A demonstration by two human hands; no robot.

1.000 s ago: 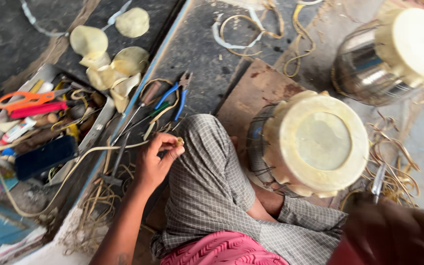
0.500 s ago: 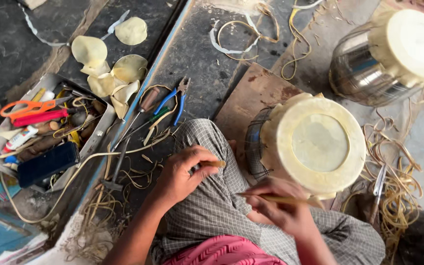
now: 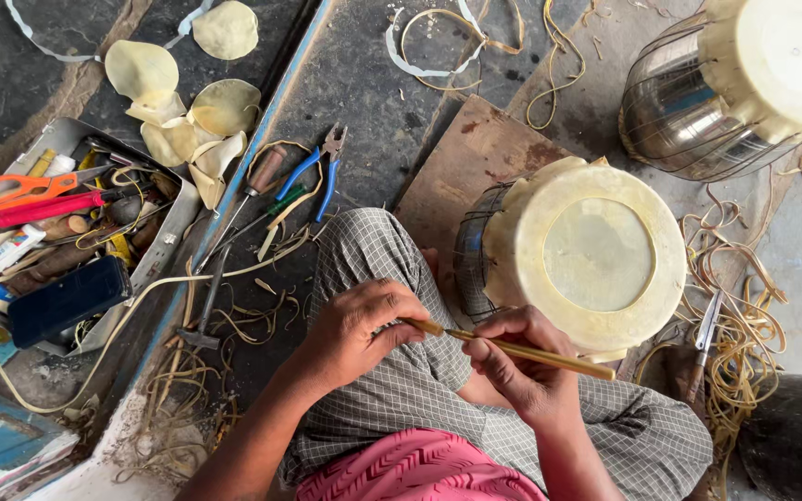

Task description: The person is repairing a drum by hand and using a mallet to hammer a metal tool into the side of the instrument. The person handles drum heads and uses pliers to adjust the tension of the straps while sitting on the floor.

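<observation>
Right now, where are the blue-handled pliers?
In the head view the blue-handled pliers lie on the dark floor left of centre, just above the person's checked knee, beside a brown-handled screwdriver and right of the tool tray.

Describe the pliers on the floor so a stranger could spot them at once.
Start at the open metal tray of tools on the left, the one with the orange scissors in it. Just right of it, above the person's checked knee, lie the pliers on the dark floor. They alone have bright blue handles; the screwdriver beside them has a brown one.
</observation>
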